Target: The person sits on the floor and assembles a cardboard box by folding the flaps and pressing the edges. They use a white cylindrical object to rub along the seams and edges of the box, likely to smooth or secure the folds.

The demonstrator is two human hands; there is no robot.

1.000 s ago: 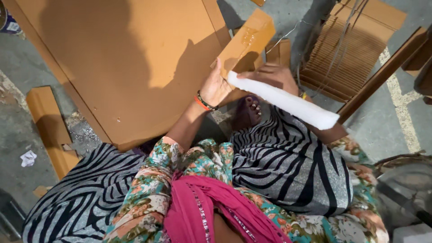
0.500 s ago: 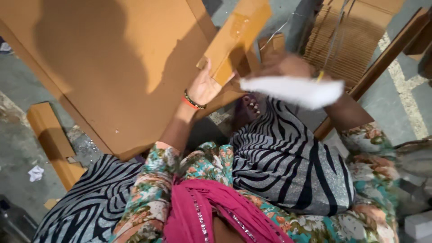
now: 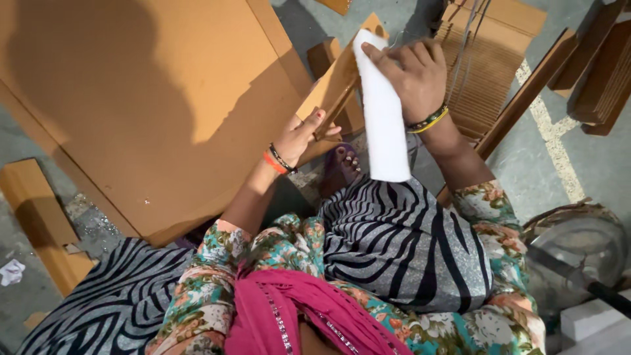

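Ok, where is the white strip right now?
In the head view, the white strip is upper centre, gripped by the right hand against the small cardboard piece that the left hand holds.

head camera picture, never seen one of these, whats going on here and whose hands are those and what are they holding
There is no machine here. The picture comes from a small camera worn on a person's head, looking straight down, so you see their own arms, lap and patterned clothes from above. The person sits low, close to a grey concrete floor.

The left hand, with bangles at the wrist, grips the lower end of a narrow brown board piece that stands tilted up. The right hand holds a long white strip, which looks like paper or foam, pressed along that board piece.

Around them: a big flat brown sheet lies on the floor to the left, a smaller brown offcut lies at the far left, and a stack of ridged cardboard sits beyond the right hand. One foot shows below the strip.
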